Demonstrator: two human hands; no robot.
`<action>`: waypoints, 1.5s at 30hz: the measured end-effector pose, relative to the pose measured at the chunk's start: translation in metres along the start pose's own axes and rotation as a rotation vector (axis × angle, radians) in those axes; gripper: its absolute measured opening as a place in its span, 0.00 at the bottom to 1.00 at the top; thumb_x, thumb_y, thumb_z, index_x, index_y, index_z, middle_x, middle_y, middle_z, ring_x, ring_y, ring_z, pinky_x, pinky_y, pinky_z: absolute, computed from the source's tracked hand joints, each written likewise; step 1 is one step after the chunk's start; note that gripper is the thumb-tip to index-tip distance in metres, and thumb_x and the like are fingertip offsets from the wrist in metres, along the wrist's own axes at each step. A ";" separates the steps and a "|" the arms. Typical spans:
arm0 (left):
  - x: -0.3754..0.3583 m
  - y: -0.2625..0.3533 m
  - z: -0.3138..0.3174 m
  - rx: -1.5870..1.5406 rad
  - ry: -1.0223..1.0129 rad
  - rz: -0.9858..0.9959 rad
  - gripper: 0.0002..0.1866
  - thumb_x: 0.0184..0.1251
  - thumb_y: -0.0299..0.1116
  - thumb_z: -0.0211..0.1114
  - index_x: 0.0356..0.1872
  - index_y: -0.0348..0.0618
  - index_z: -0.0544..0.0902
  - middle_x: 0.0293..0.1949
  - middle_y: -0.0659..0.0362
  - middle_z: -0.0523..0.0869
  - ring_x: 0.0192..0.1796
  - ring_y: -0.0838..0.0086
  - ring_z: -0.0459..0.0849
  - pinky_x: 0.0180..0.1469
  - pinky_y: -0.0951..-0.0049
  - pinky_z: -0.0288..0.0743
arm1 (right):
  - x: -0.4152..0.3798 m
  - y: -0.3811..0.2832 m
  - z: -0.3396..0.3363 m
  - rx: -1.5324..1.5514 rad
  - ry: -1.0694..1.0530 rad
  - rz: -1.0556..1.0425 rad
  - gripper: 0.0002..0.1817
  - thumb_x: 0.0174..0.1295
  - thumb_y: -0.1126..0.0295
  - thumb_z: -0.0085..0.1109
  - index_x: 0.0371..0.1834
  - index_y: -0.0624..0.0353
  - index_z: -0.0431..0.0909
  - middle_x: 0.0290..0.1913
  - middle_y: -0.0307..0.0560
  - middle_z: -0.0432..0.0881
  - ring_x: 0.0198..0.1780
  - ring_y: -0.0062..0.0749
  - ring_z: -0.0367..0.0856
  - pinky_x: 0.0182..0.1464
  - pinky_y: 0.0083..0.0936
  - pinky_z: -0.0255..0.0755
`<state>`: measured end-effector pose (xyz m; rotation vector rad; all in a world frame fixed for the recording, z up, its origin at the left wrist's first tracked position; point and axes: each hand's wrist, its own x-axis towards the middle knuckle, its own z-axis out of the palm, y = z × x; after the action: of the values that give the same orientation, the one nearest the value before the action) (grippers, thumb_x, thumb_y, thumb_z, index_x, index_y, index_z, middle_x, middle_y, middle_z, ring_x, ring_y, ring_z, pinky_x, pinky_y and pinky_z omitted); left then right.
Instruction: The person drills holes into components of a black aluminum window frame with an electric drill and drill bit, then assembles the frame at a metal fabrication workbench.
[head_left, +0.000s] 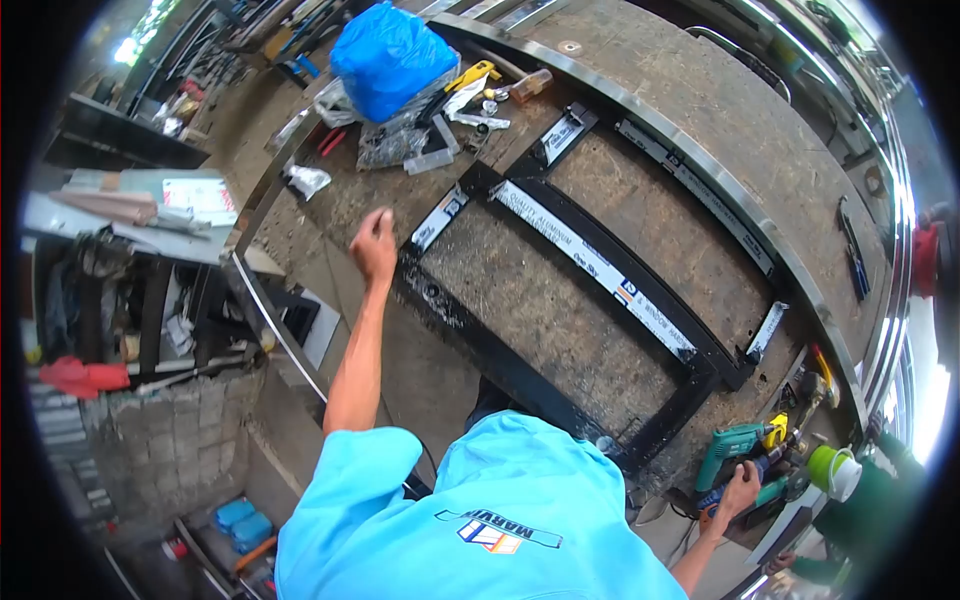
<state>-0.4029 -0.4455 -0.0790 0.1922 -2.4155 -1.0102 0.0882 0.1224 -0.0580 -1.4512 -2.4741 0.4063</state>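
My left hand (pixel 374 247) is closed, fingers pressed together, in the air just left of a black aluminum frame (pixel 520 370); anything inside it is too small to make out. At lower right my right hand (pixel 738 490) is wrapped round a dark blue power drill (pixel 712 498), partly hidden by the hand. A teal power drill (pixel 728 446) lies right beside it. The frame rests flat on a worn workbench (pixel 530 270) and bears printed white protective film (pixel 590 265). A second black frame (pixel 665 225) lies against its far side.
A blue plastic bag (pixel 388 62) sits at the bench's far left, near a yellow tool (pixel 474 76) and small hardware. A metal rail (pixel 690 130) crosses the bench behind the frames. Pliers (pixel 853 250) lie at right. A person in green (pixel 870 520) stands at lower right.
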 end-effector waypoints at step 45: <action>-0.097 -0.028 -0.024 0.890 -0.635 0.380 0.27 0.54 0.43 0.69 0.56 0.46 0.77 0.61 0.40 0.67 0.63 0.46 0.66 0.65 0.50 0.58 | 0.009 -0.019 0.081 0.117 0.165 0.382 0.48 0.41 0.59 0.69 0.68 0.58 0.57 0.53 0.58 0.65 0.55 0.53 0.62 0.56 0.50 0.58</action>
<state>-0.3096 -0.4499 -0.1235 -0.3323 -3.1441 0.2764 0.0402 0.1126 -0.1263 -1.8278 -2.0097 0.4710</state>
